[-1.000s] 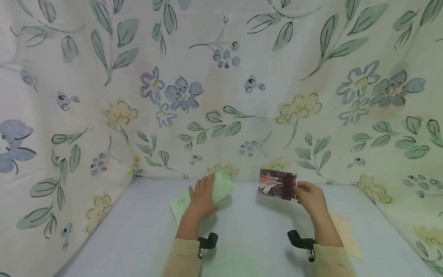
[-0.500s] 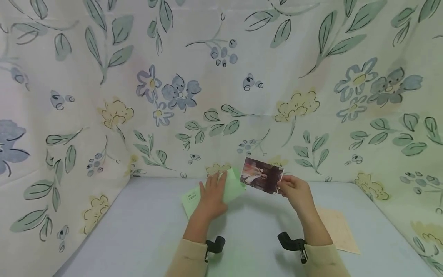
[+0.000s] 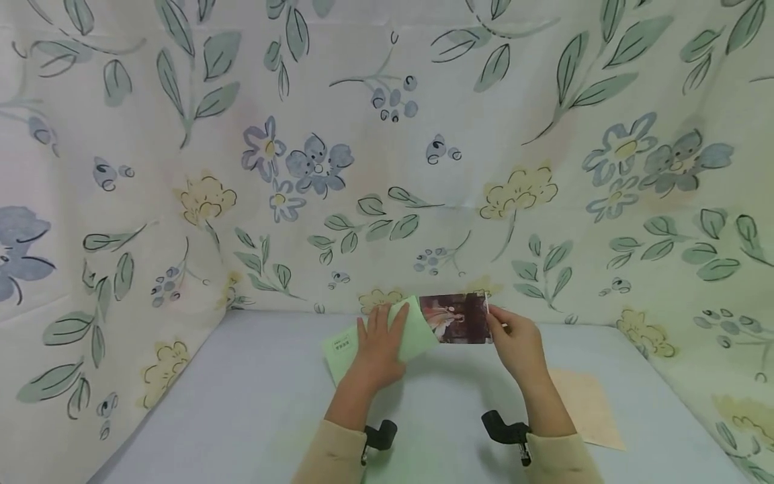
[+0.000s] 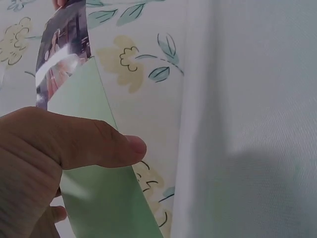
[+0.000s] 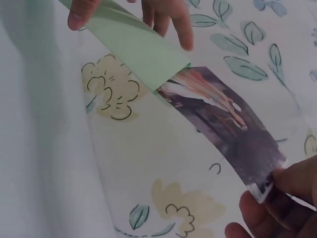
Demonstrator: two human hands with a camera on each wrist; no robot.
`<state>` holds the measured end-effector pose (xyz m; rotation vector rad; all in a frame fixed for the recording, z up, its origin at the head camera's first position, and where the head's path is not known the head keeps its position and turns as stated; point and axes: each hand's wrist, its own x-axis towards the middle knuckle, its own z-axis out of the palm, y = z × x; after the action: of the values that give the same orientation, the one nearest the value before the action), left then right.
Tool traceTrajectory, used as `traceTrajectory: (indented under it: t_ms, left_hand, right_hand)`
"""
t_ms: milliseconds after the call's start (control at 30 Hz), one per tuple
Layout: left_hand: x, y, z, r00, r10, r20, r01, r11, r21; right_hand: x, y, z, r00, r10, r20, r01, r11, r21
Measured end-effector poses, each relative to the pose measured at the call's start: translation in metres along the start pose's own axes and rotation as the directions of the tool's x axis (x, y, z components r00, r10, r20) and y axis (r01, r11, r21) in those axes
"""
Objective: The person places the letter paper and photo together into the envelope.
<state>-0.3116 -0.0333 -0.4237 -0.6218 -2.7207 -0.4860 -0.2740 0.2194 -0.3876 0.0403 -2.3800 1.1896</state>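
My left hand (image 3: 376, 353) holds a light green envelope (image 3: 417, 336), its thumb on one face and its fingers on the other, as the right wrist view shows. Small printed characters mark the envelope's left end. A glossy photo card (image 3: 461, 320), dark with a pale orange-and-white figure, is pinched at its outer end by my right hand (image 3: 519, 344). In the right wrist view the card's far end is tucked into the envelope's open end (image 5: 173, 78), and most of the card (image 5: 233, 134) still shows. The card bends slightly there. Both things are raised above the table.
A peach-coloured paper sheet or envelope (image 3: 589, 410) lies flat on the white table (image 3: 242, 403), partly behind my right forearm. Floral cloth (image 3: 387, 161) rises behind and along both sides of the table. Each wrist wears a black camera mount (image 3: 381, 435).
My right hand has carried the photo card left and levelled it, and its end has entered the envelope. My left hand has moved the envelope to the right to meet it.
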Motion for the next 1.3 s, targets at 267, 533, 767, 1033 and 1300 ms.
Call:
traceTrajectory:
  t_ms: [267,533,767,1033,1300]
  left_hand:
    - [0.0,0.002,0.0,0.999,0.016,-0.03,-0.015,1.0,0.026]
    - [0.0,0.009,0.001,1.0,0.022,-0.02,-0.021,0.999,0.045]
    - [0.0,0.012,0.0,1.0,0.022,0.01,-0.023,0.994,0.103]
    - [0.001,0.011,-0.003,0.999,0.044,0.03,-0.047,0.996,0.082]
    - [0.0,0.012,-0.003,0.997,0.039,0.068,-0.044,0.996,0.076]
  right_hand:
    - [-0.002,-0.002,0.002,0.998,-0.056,-0.037,0.052,0.994,-0.094]
    - [0.002,-0.003,0.001,0.994,-0.11,-0.022,0.104,0.98,-0.17]
    - [0.001,-0.003,0.004,0.999,-0.014,-0.046,0.006,0.985,-0.174]
    - [0.001,-0.005,0.01,0.997,-0.008,-0.071,0.001,0.994,-0.107]
    - [-0.001,-0.003,0.016,1.0,-0.012,0.005,0.012,0.989,-0.145]
